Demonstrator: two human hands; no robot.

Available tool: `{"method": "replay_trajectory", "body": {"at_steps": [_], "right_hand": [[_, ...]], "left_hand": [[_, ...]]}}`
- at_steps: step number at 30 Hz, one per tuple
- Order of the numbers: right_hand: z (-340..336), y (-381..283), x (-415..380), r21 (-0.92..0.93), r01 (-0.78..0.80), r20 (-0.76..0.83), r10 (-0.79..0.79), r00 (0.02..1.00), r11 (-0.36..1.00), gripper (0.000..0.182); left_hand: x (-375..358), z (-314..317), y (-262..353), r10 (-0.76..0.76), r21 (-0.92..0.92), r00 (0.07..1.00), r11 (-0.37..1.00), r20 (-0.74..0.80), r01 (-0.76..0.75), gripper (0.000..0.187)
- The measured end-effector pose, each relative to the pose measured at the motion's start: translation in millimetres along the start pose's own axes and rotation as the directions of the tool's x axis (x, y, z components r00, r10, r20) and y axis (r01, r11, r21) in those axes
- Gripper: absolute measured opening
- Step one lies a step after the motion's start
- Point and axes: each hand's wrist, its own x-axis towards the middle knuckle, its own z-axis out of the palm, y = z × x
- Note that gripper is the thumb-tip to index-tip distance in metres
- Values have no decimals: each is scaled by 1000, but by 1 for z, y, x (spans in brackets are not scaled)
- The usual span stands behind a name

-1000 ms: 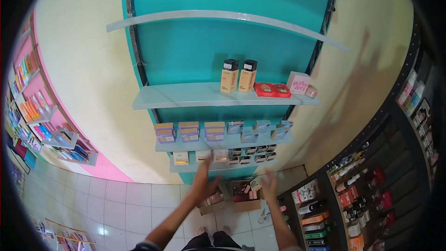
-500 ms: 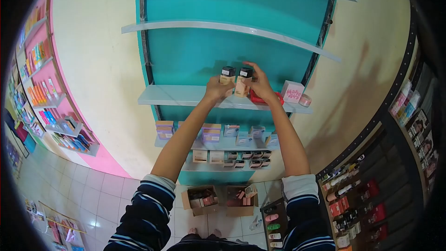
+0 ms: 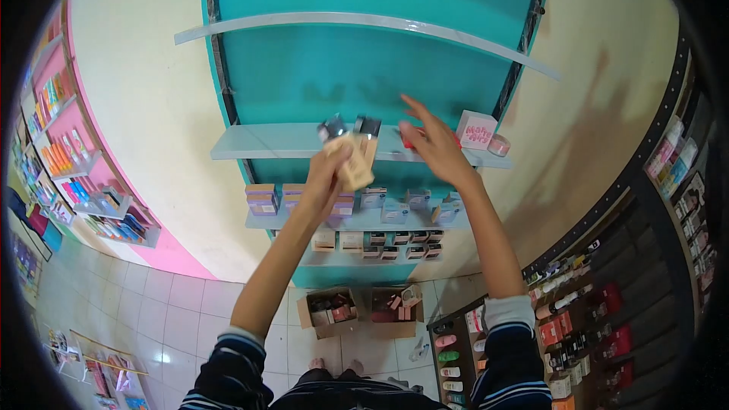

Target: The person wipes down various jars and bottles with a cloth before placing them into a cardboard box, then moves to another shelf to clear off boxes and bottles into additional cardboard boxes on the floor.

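Note:
My left hand [image 3: 326, 171] is closed around two small beige cosmetic boxes [image 3: 356, 173] with black tops, held tilted in front of the grey shelf [image 3: 266, 142]. Motion blurs the boxes a little, and their print cannot be read. My right hand [image 3: 439, 150] is empty, its fingers apart, over the right part of that same shelf. Behind it lies a red item [image 3: 409, 137], mostly hidden by the hand. Just right of it stand a white box with pink lettering [image 3: 477, 130] and a small round pink jar [image 3: 499, 145].
Lower shelves hold purple boxes [image 3: 263, 201], pale blue boxes [image 3: 395, 212] and small black-topped boxes [image 3: 389, 253]. On the tiled floor are two open cartons [image 3: 328, 331] with products inside. A dark product rack [image 3: 581, 334] stands at right.
Both boxes have come off the shelf into my left hand, moving left and toward me, and now tilt. My right hand has let go of its box and opened.

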Motion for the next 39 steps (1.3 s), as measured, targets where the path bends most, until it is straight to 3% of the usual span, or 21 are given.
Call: {"method": "replay_trajectory", "body": {"at_steps": [1,2,3,4,6,12,18,22,28,30,32,37,39], "right_hand": [[-2,17,-12,2,2,1,-2,1000,1000,53],[-2,41,-24,-298,34,-67,-57,996,954,55],[-1,56,-33,-573,42,-115,-130,985,819,57],[2,61,-44,-574,43,-110,-129,986,818,57],[4,64,-57,-751,-20,-94,-76,993,660,61],[6,62,-55,-606,-46,-137,-47,989,794,67],[26,67,-37,-704,6,-117,-124,985,710,61],[29,70,-38,-679,0,-140,-130,982,734,60],[28,80,-44,-615,104,-162,-254,954,781,50],[25,79,-46,-624,196,-215,-407,888,757,42],[22,94,-48,-625,254,-191,-460,867,738,40],[20,87,-79,-572,84,-373,-350,859,816,31],[21,80,-102,-249,191,-641,-309,703,950,24]], "left_hand": [[-17,-7,-3,-28,-76,1000,997,-4,28,36],[-34,-15,-5,-56,-155,998,986,-6,54,38],[-50,-23,-7,-70,-109,998,992,3,70,39],[-65,-31,-9,-86,-64,996,994,13,87,41],[-95,-39,-15,-85,-64,996,995,-42,82,41],[-152,-55,-28,-111,-67,966,993,-234,98,36],[-181,-57,-23,-119,-119,949,989,-292,88,31],[-193,-59,-22,-108,-121,939,990,-326,71,30],[-205,-67,-32,-162,-127,914,984,-371,123,31],[-203,-64,-34,-170,-189,906,977,-389,102,35],[-203,-60,-33,-181,-194,907,974,-379,114,36],[-207,-73,-42,-295,-30,876,951,-382,307,36],[-204,-81,-54,-385,35,832,901,-400,433,37]]}}
